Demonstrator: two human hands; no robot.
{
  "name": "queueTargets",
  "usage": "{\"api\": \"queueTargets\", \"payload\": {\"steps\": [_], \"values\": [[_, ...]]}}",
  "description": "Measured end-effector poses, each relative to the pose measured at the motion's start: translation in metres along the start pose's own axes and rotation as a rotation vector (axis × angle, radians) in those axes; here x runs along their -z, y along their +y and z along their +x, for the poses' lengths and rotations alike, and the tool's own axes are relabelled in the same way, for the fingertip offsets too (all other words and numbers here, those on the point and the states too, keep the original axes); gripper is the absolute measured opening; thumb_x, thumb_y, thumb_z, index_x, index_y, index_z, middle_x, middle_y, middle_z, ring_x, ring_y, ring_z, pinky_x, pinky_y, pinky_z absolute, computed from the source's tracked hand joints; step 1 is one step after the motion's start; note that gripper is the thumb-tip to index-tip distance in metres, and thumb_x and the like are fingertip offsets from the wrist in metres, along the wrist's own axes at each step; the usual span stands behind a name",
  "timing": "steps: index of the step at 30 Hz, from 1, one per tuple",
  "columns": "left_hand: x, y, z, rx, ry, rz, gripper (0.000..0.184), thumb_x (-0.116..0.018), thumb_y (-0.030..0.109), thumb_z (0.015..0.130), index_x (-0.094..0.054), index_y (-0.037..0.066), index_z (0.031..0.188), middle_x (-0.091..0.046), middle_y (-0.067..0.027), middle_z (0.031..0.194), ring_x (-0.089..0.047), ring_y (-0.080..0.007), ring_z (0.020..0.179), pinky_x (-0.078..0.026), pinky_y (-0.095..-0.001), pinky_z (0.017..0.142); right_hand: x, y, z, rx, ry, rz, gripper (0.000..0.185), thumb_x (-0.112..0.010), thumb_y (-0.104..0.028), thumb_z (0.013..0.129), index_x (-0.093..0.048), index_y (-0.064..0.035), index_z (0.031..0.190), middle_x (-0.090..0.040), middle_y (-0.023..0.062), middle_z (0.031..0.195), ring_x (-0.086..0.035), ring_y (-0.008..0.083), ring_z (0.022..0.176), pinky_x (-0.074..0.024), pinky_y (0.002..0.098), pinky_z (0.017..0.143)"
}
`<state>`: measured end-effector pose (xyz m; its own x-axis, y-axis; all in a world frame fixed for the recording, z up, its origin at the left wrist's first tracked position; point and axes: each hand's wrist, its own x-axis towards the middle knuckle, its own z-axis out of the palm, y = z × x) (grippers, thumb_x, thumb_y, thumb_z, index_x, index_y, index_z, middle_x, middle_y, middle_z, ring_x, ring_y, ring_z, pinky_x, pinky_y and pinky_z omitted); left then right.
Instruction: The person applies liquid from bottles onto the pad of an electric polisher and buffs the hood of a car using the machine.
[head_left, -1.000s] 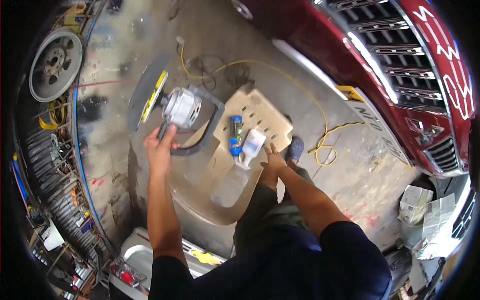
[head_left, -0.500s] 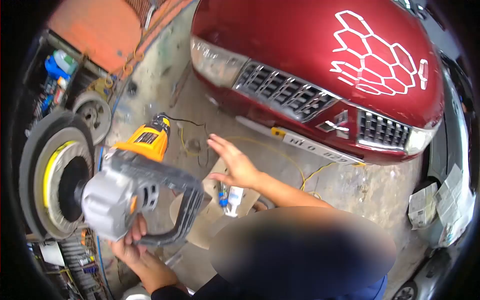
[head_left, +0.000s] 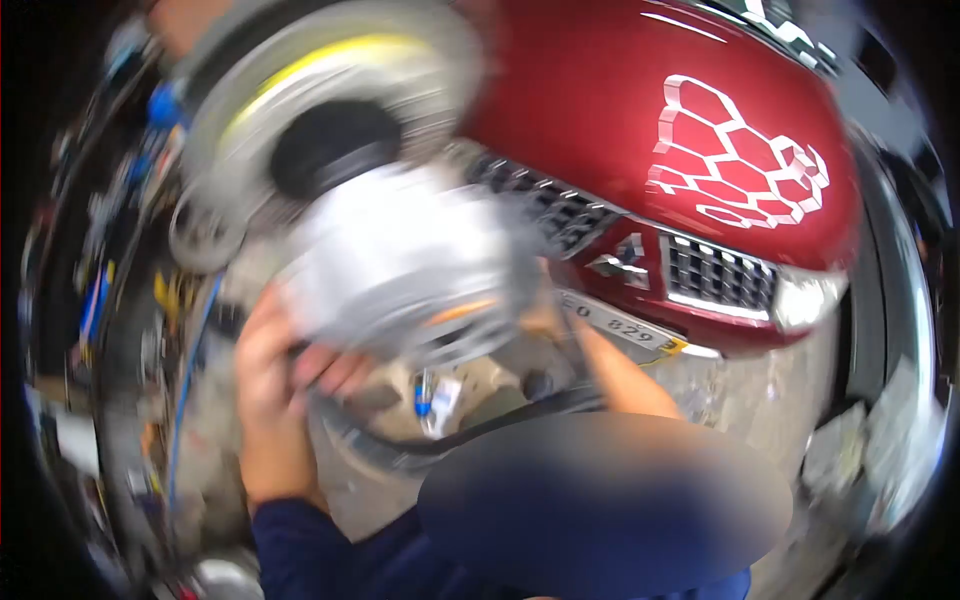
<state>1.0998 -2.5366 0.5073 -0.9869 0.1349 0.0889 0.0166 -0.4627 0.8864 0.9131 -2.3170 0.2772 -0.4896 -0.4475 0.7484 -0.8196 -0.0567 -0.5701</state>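
Note:
A large polisher (head_left: 400,250) with a silver-grey head, smeared by motion, hangs close in front of me. Its round pale pad (head_left: 430,95), with a yellow ring and black hub, faces up and to the left. My left hand (head_left: 268,350) is closed on it at the lower left, fingers curled where the black loop handle (head_left: 370,445) meets the head. Behind the polisher's right side, my right hand (head_left: 542,310) shows only in part and blurred; its fingers are hidden. Below the head, a white bottle (head_left: 442,402) and a blue-capped one (head_left: 423,395) stand on a tan surface.
A red car (head_left: 600,110) fills the upper right, white hexagon-shaped reflections on its hood. Newspaper sheets (head_left: 838,445) cover part of another vehicle at the right. Cluttered shelves (head_left: 95,330) line the left, near a blue hose (head_left: 190,380) on the floor.
The polisher has swung up and to the right, its pad now nearer the car. My left hand rose with it. My right hand, open and apart before, is now beside the polisher, partly behind it.

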Motion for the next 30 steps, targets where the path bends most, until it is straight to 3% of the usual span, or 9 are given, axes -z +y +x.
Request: {"api": "queueTargets", "payload": {"steps": [3, 6, 11, 13, 15, 18, 19, 27, 30], "values": [[-0.009, -0.002, 0.049, 0.123, -0.274, 0.489, 0.054, -0.064, 0.044, 0.106, -0.07, -0.001, 0.078, -0.062, -0.0052, 0.057, -0.062, -0.0161, 0.054, -0.049, -0.0299, 0.057, -0.016, 0.008, -0.033, -0.093, 0.097, 0.004, 0.071, -0.087, -0.011, 0.076, -0.058, -0.0032, 0.141, -0.065, 0.016, 0.133, -0.063, 0.0281, 0.12, -0.0517, 0.0391, 0.102], [-0.002, -0.003, 0.052, 0.143, -0.247, 0.543, 0.054, -0.063, 0.051, 0.107, -0.072, -0.003, 0.11, -0.074, -0.0116, 0.087, -0.072, -0.02, 0.077, -0.057, -0.0313, 0.073, -0.014, 0.001, -0.061, -0.144, 0.263, -0.08, 0.064, -0.086, -0.01, 0.081, -0.059, -0.0036, 0.138, -0.066, 0.0132, 0.127, -0.063, 0.024, 0.113, -0.0525, 0.0368, 0.096], [0.147, -0.057, -0.018, -0.188, 0.597, 1.027, 0.06, -0.077, 0.049, 0.098, -0.065, 0.006, 0.138, -0.073, -0.0109, 0.129, -0.069, -0.0213, 0.116, -0.055, -0.0402, 0.1, 0.056, -0.002, -0.066, -0.164, 0.363, -0.209, 0.051, -0.084, -0.008, 0.089, -0.06, -0.0043, 0.134, -0.068, 0.0085, 0.118, -0.064, 0.0173, 0.101, -0.0538, 0.0329, 0.085], [0.274, -0.146, -0.097, -0.029, 1.153, 1.553, 0.067, -0.074, 0.054, 0.097, -0.064, 0.003, 0.14, -0.067, -0.0205, 0.141, -0.063, -0.0369, 0.133, -0.044, -0.0489, 0.117, 0.106, 0.006, -0.068, -0.376, 0.442, -0.037, 0.046, -0.084, -0.008, 0.091, -0.062, -0.0042, 0.132, -0.068, 0.0089, 0.12, -0.066, 0.0176, 0.093, -0.0566, 0.0347, 0.084], [0.445, -0.222, -0.261, 0.528, 1.252, 1.898, 0.068, -0.066, 0.06, 0.099, -0.067, 0.008, 0.143, -0.058, -0.0168, 0.156, -0.052, -0.0365, 0.146, -0.041, -0.0502, 0.12, 0.078, -0.018, -0.037, -0.444, 0.531, 0.108, 0.046, -0.084, -0.01, 0.092, -0.062, -0.0017, 0.131, -0.067, 0.0074, 0.103, -0.064, 0.0163, 0.077, -0.0556, 0.0343, 0.075], [0.468, -0.277, -0.383, 1.036, 1.535, 1.31, 0.081, -0.072, 0.052, 0.094, -0.049, 0.011, 0.16, -0.055, -0.0235, 0.156, -0.041, -0.0549, 0.147, -0.038, -0.0638, 0.117, 0.109, -0.072, 0.016, -0.324, 0.474, 0.063, 0.046, -0.08, -0.016, 0.097, -0.06, 0.005, 0.133, -0.062, 0.0044, 0.075, -0.057, 0.0139, 0.064, -0.0476, 0.0305, 0.062], [0.463, -0.292, -0.396, 1.025, 1.556, 1.285, 0.081, -0.074, 0.052, 0.092, -0.051, 0.01, 0.158, -0.057, -0.026, 0.153, -0.043, -0.0529, 0.146, -0.04, -0.0621, 0.116, 0.119, -0.08, 0.026, -0.324, 0.464, 0.087, 0.058, -0.081, -0.021, 0.098, -0.053, 0.0049, 0.142, -0.066, 0.0108, 0.097, -0.057, 0.0135, 0.064, -0.0458, 0.0306, 0.06], [0.457, -0.377, -0.292, 0.542, 1.411, 0.949, 0.066, -0.084, 0.04, 0.09, -0.066, -0.002, 0.137, -0.07, -0.0295, 0.132, -0.067, -0.0423, 0.125, -0.052, -0.0492, 0.108, 0.081, -0.025, 0.075, -0.337, 0.398, 0.303, 0.056, -0.072, -0.028, 0.104, -0.051, 0.0039, 0.145, -0.064, 0.0112, 0.088, -0.052, 0.0161, 0.068, -0.0493, 0.0347, 0.067], [0.447, -0.334, -0.193, 0.411, 1.199, 0.914, 0.061, -0.083, 0.037, 0.094, -0.064, -0.001, 0.139, -0.07, -0.0245, 0.135, -0.068, -0.0376, 0.125, -0.053, -0.0461, 0.107, 0.054, 0.022, 0.06, -0.343, 0.637, 0.176, 0.051, -0.077, -0.019, 0.097, -0.054, 0.0031, 0.138, -0.07, 0.0152, 0.116, -0.063, 0.0183, 0.072, -0.0526, 0.0354, 0.061]]}}
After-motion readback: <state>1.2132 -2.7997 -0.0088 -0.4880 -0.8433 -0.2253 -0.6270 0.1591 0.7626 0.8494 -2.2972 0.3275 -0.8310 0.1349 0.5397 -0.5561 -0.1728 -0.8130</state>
